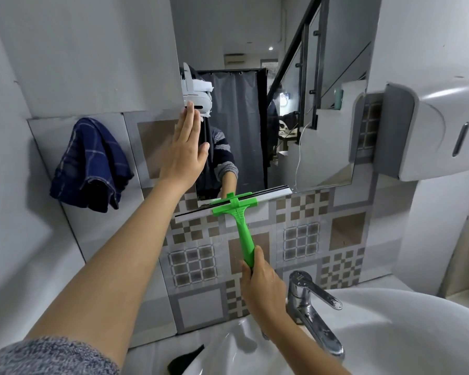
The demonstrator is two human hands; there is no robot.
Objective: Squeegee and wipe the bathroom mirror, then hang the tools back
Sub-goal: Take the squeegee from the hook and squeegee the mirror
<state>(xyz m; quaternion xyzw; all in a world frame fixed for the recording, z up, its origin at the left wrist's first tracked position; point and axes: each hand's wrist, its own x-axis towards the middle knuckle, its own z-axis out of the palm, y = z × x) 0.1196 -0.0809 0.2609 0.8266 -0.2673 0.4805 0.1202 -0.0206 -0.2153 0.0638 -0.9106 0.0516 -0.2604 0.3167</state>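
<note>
My right hand (260, 282) is clenched around the lower end of the green squeegee (238, 212), whose blade lies tilted above my knuckles, across the bottom edge of the mirror (295, 117), probably at the end of a downward pull. My left hand (186, 150) is open and flat, fingers together, arm stretched out, palm against the mirror's left edge, likely to steady me. The blue cloth (90, 163) hangs further left of that hand.
</note>
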